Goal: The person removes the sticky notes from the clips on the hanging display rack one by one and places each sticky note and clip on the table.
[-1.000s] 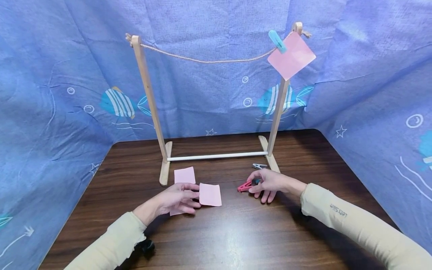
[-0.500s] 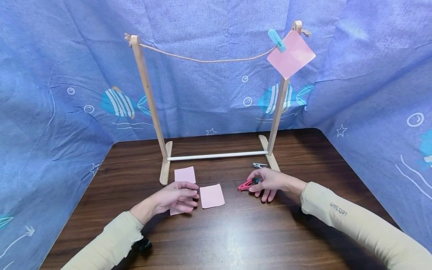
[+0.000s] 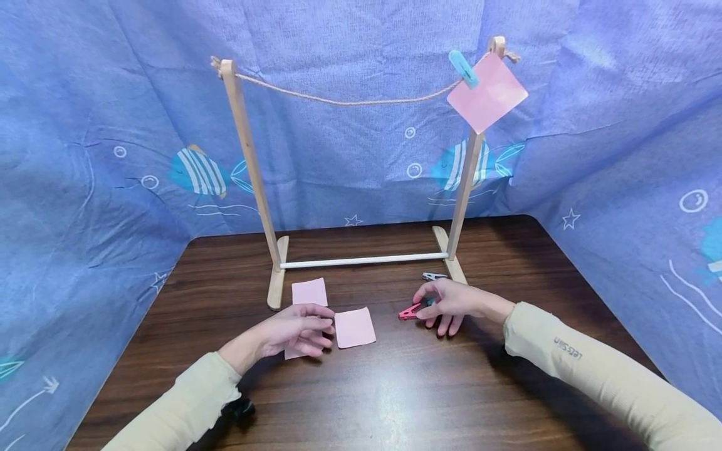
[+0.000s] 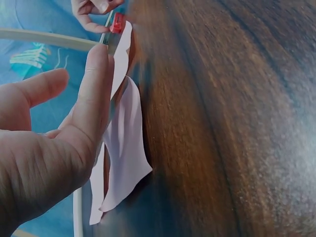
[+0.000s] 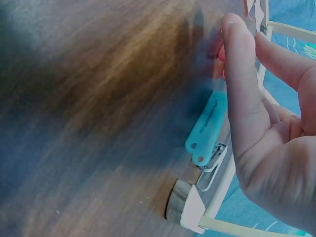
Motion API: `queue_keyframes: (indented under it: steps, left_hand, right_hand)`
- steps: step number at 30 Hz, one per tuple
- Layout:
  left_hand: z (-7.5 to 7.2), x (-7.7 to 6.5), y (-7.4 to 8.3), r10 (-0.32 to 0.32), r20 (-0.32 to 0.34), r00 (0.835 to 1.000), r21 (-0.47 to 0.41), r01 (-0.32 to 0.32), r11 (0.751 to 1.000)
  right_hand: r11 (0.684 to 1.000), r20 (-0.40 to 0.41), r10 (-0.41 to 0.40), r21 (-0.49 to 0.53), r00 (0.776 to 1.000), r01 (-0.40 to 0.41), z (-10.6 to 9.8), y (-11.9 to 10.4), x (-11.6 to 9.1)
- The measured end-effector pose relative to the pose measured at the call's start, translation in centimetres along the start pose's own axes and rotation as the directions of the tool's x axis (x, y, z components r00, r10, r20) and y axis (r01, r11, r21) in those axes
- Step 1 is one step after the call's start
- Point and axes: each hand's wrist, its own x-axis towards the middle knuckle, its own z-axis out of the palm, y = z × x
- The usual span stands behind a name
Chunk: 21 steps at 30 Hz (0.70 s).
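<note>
The fingers of the left hand [image 3: 299,329] are loosely bent, nothing being gripped; just beside their tips a thin pink paper square [image 3: 355,327] is laid on the wood-grained table [image 3: 338,401]. By thumb and forefinger of the right hand [image 3: 448,302] a red clothespin [image 3: 408,312] is pinched. Beside those fingers a teal clothespin [image 5: 207,129] (round-ended, with holes) is seen; beyond them, a twisted rope [image 3: 338,102] is strung across a wooden stand [image 3: 249,150].

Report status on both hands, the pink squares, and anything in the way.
Left hand relaxed by pink squares, contact unclear. Right hand pinching red clip. Loose teal clip and grey clip close by, possibly in the way.
</note>
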Motion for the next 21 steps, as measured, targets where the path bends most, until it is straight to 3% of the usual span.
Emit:
queue_keyframes:
  steps: [7,14,21]
  left_hand:
    - [0.4,0.1,0.9,-0.003,0.025,1.0,0.06,0.002,0.998]
    - [1.0,0.0,3.3,-0.034,0.068,0.997,0.13,0.025,0.991]
    - [1.3,0.3,5.7,-0.001,0.076,0.997,0.137,-0.009,0.991]
  right_hand:
    - [0.998,0.035,-0.029,-0.047,0.999,0.031,-1.0,-1.1,-0.6]
    - [0.994,0.1,-0.01,-0.105,0.995,0.02,-3.0,-3.3,-1.4]
    - [0.992,0.097,-0.003,-0.126,0.995,0.016,-5.4,-5.5,-1.8]
